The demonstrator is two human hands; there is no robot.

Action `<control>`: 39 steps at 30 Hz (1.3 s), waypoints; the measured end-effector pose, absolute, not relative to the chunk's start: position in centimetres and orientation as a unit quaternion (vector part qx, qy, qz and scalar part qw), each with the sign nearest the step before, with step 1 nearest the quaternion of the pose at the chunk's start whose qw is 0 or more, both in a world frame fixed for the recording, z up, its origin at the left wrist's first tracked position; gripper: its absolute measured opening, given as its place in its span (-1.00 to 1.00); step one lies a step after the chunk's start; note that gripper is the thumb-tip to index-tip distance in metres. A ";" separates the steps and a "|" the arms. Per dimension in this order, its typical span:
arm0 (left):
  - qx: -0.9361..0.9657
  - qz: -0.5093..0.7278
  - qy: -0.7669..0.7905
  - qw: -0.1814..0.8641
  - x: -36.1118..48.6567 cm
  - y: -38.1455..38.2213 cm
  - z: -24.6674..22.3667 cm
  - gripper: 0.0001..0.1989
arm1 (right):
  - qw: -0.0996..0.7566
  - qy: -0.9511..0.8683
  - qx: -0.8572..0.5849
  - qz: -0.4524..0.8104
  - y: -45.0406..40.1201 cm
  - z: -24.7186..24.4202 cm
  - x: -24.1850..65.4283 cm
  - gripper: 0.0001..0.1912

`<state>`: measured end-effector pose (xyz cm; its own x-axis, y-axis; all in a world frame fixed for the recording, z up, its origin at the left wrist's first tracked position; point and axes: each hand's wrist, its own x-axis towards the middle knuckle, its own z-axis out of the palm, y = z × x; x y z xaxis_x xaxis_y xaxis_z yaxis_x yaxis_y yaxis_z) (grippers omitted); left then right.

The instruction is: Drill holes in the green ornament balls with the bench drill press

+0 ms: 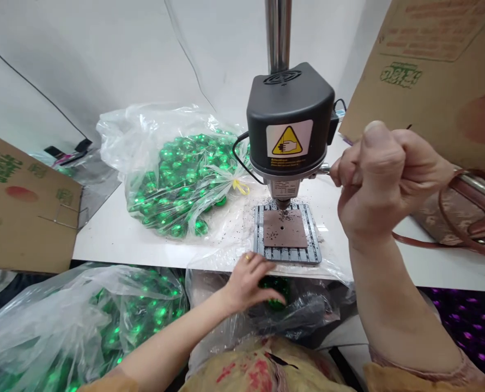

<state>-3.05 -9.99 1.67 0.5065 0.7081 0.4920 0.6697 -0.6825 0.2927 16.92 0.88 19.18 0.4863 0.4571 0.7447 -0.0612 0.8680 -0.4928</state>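
Observation:
A small bench drill press [290,122] with a black motor housing and a yellow warning label stands on the white table. My right hand [383,174] is closed round its feed handle [323,170]. Below the chuck [283,203], a brown square plate [285,228] with one dark hole lies on the slotted metal base [315,239], sprinkled with dark shavings. My left hand [250,283] is at the table's front edge, thumb and fingers apart. Just beside its fingers, a shiny green ball [278,294] shows over a clear plastic bag [308,313], below table level.
A tied clear bag of shiny green balls [181,185] lies left of the drill. Another such bag [144,310] sits below the table at left. Cardboard boxes [30,201] flank both sides. At right are a patterned handbag [442,218] and purple shiny balls [467,326].

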 end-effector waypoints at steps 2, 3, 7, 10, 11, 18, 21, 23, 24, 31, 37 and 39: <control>0.809 0.319 0.493 0.003 -4.9 -6.8 2.5 -0.70 | 0.840 -0.483 -0.195 0.150 0.8 19.3 16.7 -0.51; 0.767 0.307 0.563 -0.023 -5.8 -4.8 3.0 -0.75 | 0.841 -0.483 -0.195 0.147 0.8 19.3 16.7 -0.52; 0.643 0.167 0.745 -0.055 -8.8 2.8 4.7 -0.59 | 0.837 -0.481 -0.219 0.140 0.5 19.4 16.5 -0.52; 0.644 0.125 0.755 -0.018 -10.3 5.8 4.9 -0.53 | 0.834 -0.483 -0.229 0.141 0.3 19.4 16.6 -0.51; 0.650 0.127 0.749 -0.010 -10.6 6.3 4.8 -0.55 | 0.832 -0.485 -0.227 0.144 0.4 19.3 16.6 -0.51; 0.608 0.394 0.620 0.300 -9.4 4.2 4.6 -0.51 | 0.838 -0.486 -0.200 0.148 0.7 19.3 16.8 -0.50; 0.487 0.492 0.508 0.513 -7.1 2.5 4.6 -0.40 | 0.838 -0.488 -0.191 0.152 0.9 19.2 16.8 -0.49; 0.439 0.512 0.464 0.574 -5.5 1.6 4.5 -0.38 | 0.836 -0.488 -0.196 0.155 0.9 19.1 16.9 -0.49; 0.428 0.516 0.456 0.585 -4.8 1.2 4.4 -0.38 | 0.836 -0.488 -0.199 0.155 0.9 19.0 17.0 -0.49; 0.523 0.482 0.459 0.533 -1.5 0.4 3.3 -0.36 | 0.823 -0.507 -0.212 0.143 1.1 18.8 17.1 -0.48; 0.604 0.433 0.500 0.444 -0.4 0.2 3.0 -0.38 | 0.812 -0.511 -0.243 0.143 0.5 18.8 17.1 -0.48; 0.634 0.420 0.517 0.393 -0.2 0.0 2.9 -0.41 | 0.805 -0.512 -0.254 0.156 0.4 18.8 17.1 -0.48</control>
